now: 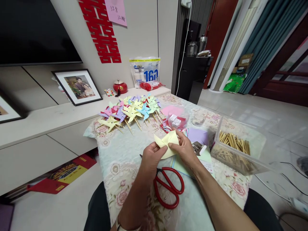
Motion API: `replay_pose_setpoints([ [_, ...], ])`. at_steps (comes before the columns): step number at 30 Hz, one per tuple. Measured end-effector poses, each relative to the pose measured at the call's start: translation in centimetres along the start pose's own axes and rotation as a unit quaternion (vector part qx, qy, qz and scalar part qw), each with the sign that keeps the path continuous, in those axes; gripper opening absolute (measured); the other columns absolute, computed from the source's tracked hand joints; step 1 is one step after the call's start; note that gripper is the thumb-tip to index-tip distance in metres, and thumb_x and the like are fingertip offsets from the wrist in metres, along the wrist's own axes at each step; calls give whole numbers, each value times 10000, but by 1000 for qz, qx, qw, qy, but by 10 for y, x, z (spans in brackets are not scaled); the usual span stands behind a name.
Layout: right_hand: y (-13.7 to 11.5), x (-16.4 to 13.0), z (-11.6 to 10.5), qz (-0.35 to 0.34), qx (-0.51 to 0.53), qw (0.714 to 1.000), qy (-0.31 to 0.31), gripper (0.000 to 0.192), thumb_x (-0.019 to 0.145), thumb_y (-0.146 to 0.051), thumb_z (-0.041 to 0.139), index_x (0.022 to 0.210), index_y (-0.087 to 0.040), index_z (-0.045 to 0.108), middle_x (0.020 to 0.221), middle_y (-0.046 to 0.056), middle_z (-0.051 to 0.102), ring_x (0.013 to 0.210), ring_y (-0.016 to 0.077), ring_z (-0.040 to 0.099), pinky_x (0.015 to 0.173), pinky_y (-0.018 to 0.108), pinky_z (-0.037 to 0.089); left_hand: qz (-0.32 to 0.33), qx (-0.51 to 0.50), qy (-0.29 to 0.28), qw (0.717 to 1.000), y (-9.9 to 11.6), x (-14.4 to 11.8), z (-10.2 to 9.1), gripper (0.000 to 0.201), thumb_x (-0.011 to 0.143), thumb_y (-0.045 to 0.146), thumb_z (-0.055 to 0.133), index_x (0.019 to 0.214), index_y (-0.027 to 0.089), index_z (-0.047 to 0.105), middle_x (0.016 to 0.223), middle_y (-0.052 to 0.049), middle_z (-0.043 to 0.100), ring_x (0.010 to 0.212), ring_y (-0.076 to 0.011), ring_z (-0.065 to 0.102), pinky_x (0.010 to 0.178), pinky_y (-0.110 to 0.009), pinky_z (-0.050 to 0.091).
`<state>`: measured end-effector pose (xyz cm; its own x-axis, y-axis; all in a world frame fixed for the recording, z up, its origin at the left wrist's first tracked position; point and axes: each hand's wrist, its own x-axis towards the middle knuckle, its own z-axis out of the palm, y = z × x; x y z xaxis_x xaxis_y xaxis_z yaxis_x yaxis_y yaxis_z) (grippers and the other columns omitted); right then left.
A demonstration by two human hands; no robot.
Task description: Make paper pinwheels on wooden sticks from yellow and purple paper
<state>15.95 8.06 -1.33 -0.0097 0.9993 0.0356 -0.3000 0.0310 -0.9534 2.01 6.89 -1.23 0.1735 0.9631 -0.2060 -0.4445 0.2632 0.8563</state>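
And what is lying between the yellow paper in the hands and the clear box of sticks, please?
In the head view, the right hand comes first, then a small open carton of metallic pieces, with pale green paper beside it.

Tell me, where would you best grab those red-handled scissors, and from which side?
Probably by the red loops, from the near right side. The scissors lie with their wide loops toward the person, easy to hook, while the blades point away to the left, mostly hidden by the left hand.
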Motion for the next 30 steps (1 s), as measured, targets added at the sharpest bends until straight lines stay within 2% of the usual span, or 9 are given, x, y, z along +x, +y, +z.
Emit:
replay_pose_setpoints([
  [5,-1,-1,4,-2,-11,1000,-4,801,654,-227,765,1394,-180,461,991,43,747,776,188,681,658,266,517,15,-20,47,999,-12,5,2,513,570,336,891,996,95,740,811,-104,788,792,-272,743,738,-358,575],
  [10,2,-1,5,-14,-31,999,-10,722,673,-226,761,1346,-182,503,1021,49,740,811,191,676,670,266,518,26,-25,63,997,-17,5,0,500,584,322,877,1011,96,746,791,-92,789,787,-269,746,746,-353,575],
  [16,3,-3,3,12,-19,998,-56,660,704,-264,780,1319,-198,549,945,26,727,759,180,669,680,286,519,17,-15,70,997,-11,2,-6,445,596,281,862,986,98,748,777,-86,788,715,-250,738,700,-339,574],
  [19,1,-2,-2,16,-22,999,-38,664,720,-279,779,1339,-196,551,830,-4,692,697,155,644,664,285,504,4,-20,63,998,-6,0,-14,460,600,270,853,1007,88,741,802,-100,789,705,-249,734,677,-330,567],
  [21,1,0,-4,2,-37,999,-24,651,705,-258,793,1318,-198,582,806,-16,670,688,137,624,667,277,491,1,-27,56,998,-4,0,-20,460,607,276,847,1007,79,738,808,-107,788,696,-245,729,657,-317,559],
  [25,5,2,-6,-48,-85,995,-35,536,713,-230,790,1235,-240,665,964,15,676,758,132,606,752,305,497,-10,-29,40,999,0,-1,-28,398,633,317,825,953,93,744,801,-104,785,721,-248,728,636,-295,542],
  [28,8,1,-6,-106,-160,981,-23,451,748,-218,772,1191,-273,704,1070,39,659,887,172,607,797,328,494,-17,-32,35,999,2,-1,-29,379,640,330,818,939,109,745,816,-102,785,769,-258,728,634,-290,534],
  [30,7,0,-6,-151,-210,966,-12,376,774,-209,761,1140,-289,728,1097,42,646,905,182,598,788,331,487,-15,-36,35,999,3,-2,-29,365,638,319,820,929,113,744,814,-98,784,759,-251,724,631,-285,529],
])
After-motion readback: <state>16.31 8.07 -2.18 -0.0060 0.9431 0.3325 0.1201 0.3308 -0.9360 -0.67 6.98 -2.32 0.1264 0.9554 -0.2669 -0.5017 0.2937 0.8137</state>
